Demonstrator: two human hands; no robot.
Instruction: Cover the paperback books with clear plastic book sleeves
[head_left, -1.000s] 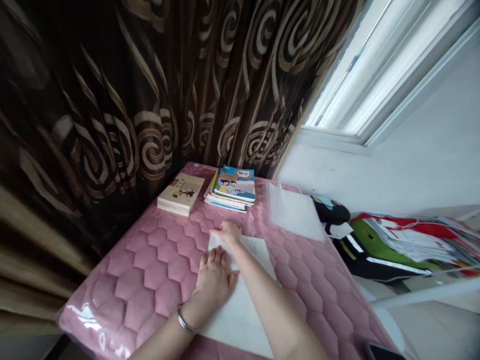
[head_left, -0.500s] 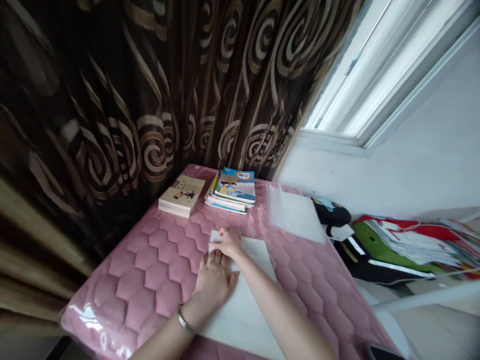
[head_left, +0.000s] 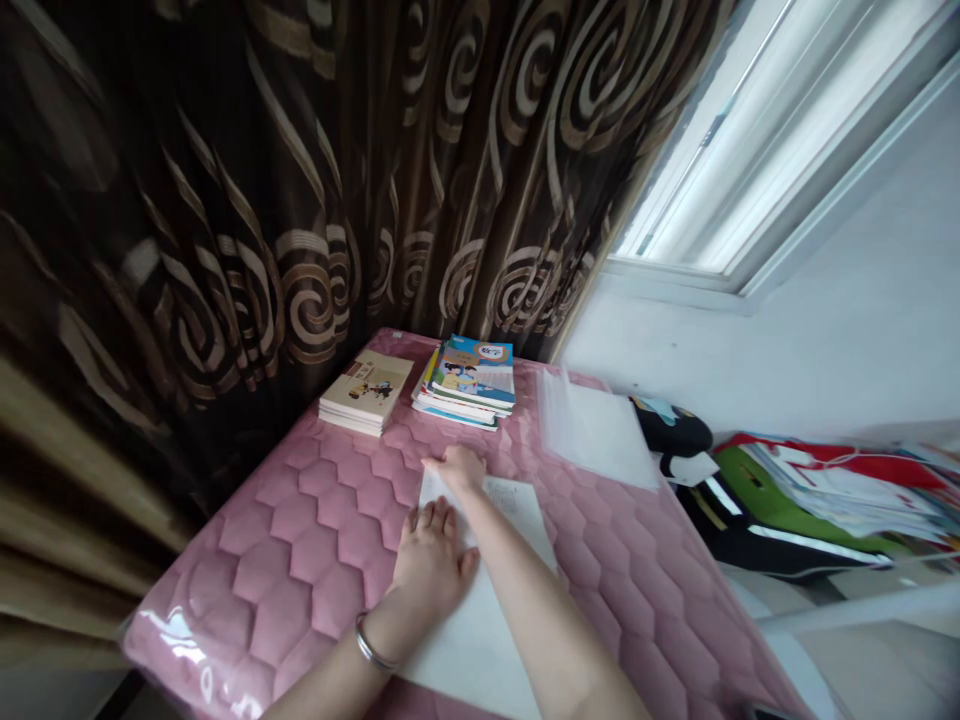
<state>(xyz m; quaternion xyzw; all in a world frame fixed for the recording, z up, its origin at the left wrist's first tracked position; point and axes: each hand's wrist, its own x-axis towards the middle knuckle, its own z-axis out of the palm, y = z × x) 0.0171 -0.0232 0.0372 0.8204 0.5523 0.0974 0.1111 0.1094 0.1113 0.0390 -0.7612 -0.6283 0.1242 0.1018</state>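
Note:
My left hand (head_left: 431, 560), with a silver bangle at its wrist, lies flat and open on a large pale sheet (head_left: 480, 640). Its fingers are stretched towards the sheet's top left part. My right hand (head_left: 460, 468) is at the sheet's far edge, past the left fingertips. Its fingers look bent under, with one digit pointing left. Anything inside them is hidden. Small faint print shows on the upper right of the sheet, beside my right wrist. My right forearm crosses over the sheet's middle.
A pink quilted tabletop (head_left: 300, 570) under clear plastic bears beige booklets (head_left: 367, 392), a stack of colourful books (head_left: 472, 380) and translucent plastic sleeves (head_left: 600, 430). Dark patterned curtains (head_left: 315, 200) hang behind. Bags and papers (head_left: 810, 500) lie right of the table. A dark object's edge shows bottom right.
My right hand has shifted slightly away from me to the sheet's far edge, its fingers more hidden. My left hand stays nearly in place. The view has turned slightly.

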